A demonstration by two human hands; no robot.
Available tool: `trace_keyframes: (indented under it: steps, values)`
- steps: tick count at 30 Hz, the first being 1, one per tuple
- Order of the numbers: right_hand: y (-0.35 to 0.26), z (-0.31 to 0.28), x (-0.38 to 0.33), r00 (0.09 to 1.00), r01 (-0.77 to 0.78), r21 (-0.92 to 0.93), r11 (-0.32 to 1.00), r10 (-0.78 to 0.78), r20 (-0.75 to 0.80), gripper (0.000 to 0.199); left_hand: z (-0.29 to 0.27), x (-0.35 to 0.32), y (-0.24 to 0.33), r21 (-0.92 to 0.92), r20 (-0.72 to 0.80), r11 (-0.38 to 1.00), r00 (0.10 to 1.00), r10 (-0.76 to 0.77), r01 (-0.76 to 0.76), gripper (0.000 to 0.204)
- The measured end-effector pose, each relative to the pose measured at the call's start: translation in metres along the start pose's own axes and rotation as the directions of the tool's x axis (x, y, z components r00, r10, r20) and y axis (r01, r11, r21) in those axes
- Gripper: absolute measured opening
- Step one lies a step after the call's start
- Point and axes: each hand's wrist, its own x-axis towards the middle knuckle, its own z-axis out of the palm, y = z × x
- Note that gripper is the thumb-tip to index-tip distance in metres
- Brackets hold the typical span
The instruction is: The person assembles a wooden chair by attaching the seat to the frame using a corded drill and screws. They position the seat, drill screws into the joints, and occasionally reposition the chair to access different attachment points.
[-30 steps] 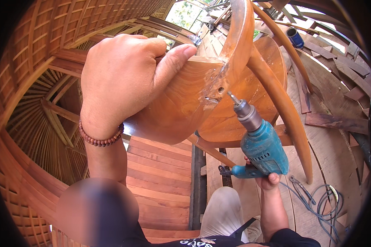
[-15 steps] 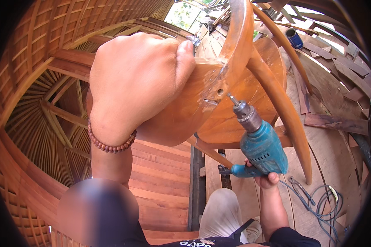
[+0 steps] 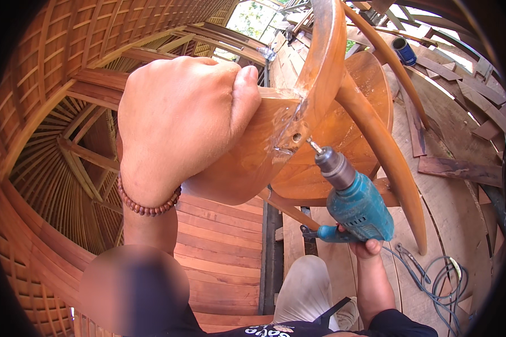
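My left hand (image 3: pixel 180 123), with a wooden bead bracelet on its wrist, is closed over the top edge of a curved wooden board (image 3: pixel 230 180) on a varnished wooden chair (image 3: pixel 371 123). Beside the joint between this board and a curved wooden piece is a small round hole (image 3: pixel 296 137). My right hand (image 3: pixel 365 246) grips a teal electric drill (image 3: pixel 358 205) from below. Its bit points up and left, with the tip just right of the hole and outside it. Part of my right hand is hidden behind the drill's handle.
A grey cord (image 3: pixel 447 292) lies coiled on the boards at lower right, near pliers (image 3: pixel 413 264). Wood offcuts (image 3: pixel 461 171) and a blue can (image 3: pixel 403 51) are at the right. On the left are slatted wooden structures (image 3: pixel 78 151) and reddish planks (image 3: pixel 219 247).
The chair and my left hand sit slightly lower in view. The drill has shifted slightly left and down, its tip still beside the hole. The chuck's teeth, sharp before, now look smeared.
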Motion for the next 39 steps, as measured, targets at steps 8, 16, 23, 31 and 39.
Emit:
trace_keyframes:
  steps: [8,16,23,31,39]
  values:
    - [0.009,-0.012,-0.006,1.000,-0.022,-0.020,1.000,0.022,-0.016,0.108,0.000,0.000,0.001,-0.009,-0.006,1.000,1.000,-0.009,0.009,0.037]
    - [0.018,-0.012,-0.003,1.000,0.004,0.005,1.000,-0.003,-0.028,0.106,0.000,0.000,0.001,-0.019,-0.004,0.999,0.999,-0.032,0.032,0.036]
    - [0.022,-0.012,-0.004,0.999,-0.025,0.027,0.999,0.025,-0.026,0.106,0.000,-0.001,0.001,-0.020,0.002,0.999,0.999,-0.039,0.039,0.037]
    - [0.021,-0.009,0.000,0.998,0.044,-0.047,0.998,-0.046,-0.052,0.108,0.000,-0.001,0.002,-0.002,0.007,0.999,0.999,-0.035,0.035,0.036]
    - [0.023,-0.011,0.001,1.000,0.007,-0.003,1.000,-0.007,-0.009,0.110,0.000,-0.001,0.001,-0.022,-0.001,0.999,0.999,-0.040,0.040,0.035]
